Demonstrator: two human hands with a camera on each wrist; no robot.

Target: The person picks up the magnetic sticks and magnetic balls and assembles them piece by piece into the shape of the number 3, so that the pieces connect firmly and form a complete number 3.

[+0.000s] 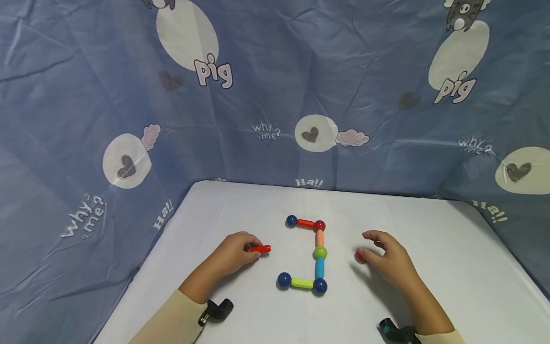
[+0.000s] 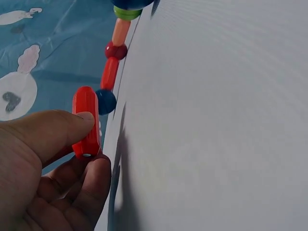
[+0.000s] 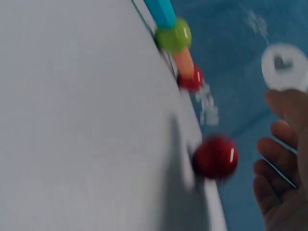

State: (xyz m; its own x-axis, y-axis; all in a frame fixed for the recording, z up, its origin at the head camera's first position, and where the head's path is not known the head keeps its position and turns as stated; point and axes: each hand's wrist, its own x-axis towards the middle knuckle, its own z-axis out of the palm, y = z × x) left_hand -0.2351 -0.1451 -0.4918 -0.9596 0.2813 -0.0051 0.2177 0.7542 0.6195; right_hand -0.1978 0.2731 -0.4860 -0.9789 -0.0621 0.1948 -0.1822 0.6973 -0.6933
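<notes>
Between thumb and fingers, my left hand (image 1: 237, 251) pinches a short red rod (image 2: 86, 126), left of a joined figure of balls and rods. My right hand (image 1: 388, 258) has its thumb and fingers spread beside a loose red ball (image 3: 215, 157), which lies on the table with a gap to the fingers in the right wrist view. The figure runs from a dark blue ball (image 1: 291, 220) through a red rod (image 1: 306, 223), a red ball (image 1: 320, 225), an orange rod (image 1: 320, 238), a green ball (image 1: 320, 252) and a blue rod (image 1: 320, 268) to another dark blue ball (image 1: 320, 286).
From that front corner a yellow-green rod (image 1: 302, 283) leads left to a further dark blue ball (image 1: 284, 280). Everything lies on a white table (image 1: 352, 315). A blue printed cloth (image 1: 258, 86) hangs behind it and along its sides.
</notes>
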